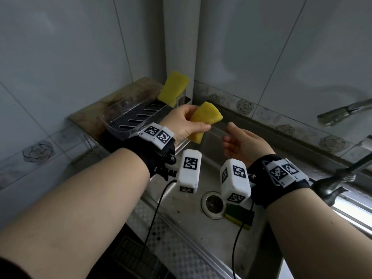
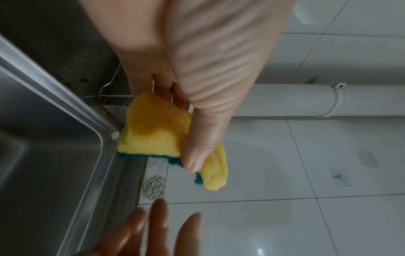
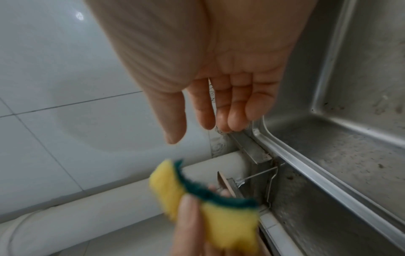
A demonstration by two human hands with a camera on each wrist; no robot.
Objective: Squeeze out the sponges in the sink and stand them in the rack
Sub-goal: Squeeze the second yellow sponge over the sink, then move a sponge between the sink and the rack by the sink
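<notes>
The folded sponge (image 1: 205, 119) may spring open and fall back into the sink (image 1: 201, 234) if the thumb loosens before it reaches the rack (image 1: 128, 117). The left hand (image 1: 185, 125) pinches it above the sink, just beside the rack. The right hand (image 1: 245, 141) hangs near, fingers relaxed, holding nothing.

Pale grey wall tiles (image 1: 60, 47) all around, shiny, with thin dark lines between. A corner post (image 1: 179, 37) where two walls meet. Low down, a strip of rose tiles (image 1: 244, 106) with drawn flowers. Below, a worn brown counter (image 1: 88, 115) on the left. A metal tap (image 1: 342, 113) at the right edge. A white pipe (image 2: 306, 100) with a clamp along the wall. Dim, soft light, one small bright spot on a tile (image 3: 79, 16).
</notes>
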